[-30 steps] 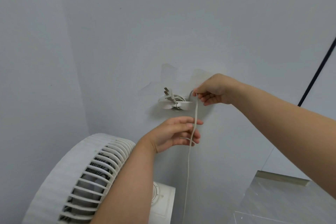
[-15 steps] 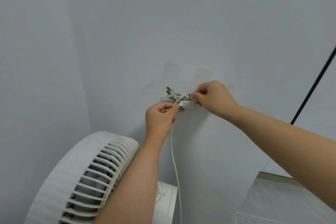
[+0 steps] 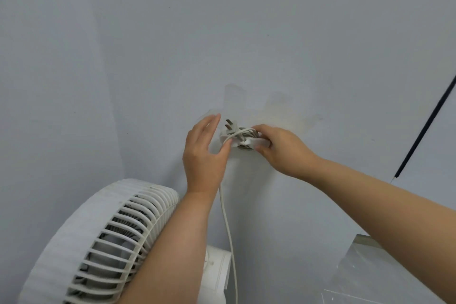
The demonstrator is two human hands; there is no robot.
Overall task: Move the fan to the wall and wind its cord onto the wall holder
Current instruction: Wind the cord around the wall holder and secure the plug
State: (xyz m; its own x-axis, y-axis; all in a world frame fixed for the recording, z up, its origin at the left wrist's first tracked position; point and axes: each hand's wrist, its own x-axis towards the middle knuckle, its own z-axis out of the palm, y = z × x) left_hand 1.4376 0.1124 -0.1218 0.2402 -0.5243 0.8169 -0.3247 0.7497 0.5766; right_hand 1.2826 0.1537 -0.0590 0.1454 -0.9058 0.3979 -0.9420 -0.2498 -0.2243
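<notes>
A white fan point(image 3: 98, 242) stands low on the left, close to the grey wall. Its white cord point(image 3: 228, 224) runs up from below to the white wall holder point(image 3: 246, 142), where several turns are wound and the plug point(image 3: 230, 126) sticks out at the top left. My right hand point(image 3: 283, 153) pinches the holder's right end, fingers above and thumb beneath. My left hand point(image 3: 204, 153) is beside the holder's left end with its fingers straight up. Its thumb presses the cord against the holder, and the cord passes behind the palm.
The fan's white base point(image 3: 214, 269) shows under my left forearm. A clear plastic surface point(image 3: 357, 276) sits at the lower right. A black strip point(image 3: 424, 131) runs diagonally down the wall on the right. Two walls meet in a corner on the left.
My left hand carried the cord up and round the holder, then opened its fingers beside it. My right hand let go of the cord and took hold of the holder's right end.
</notes>
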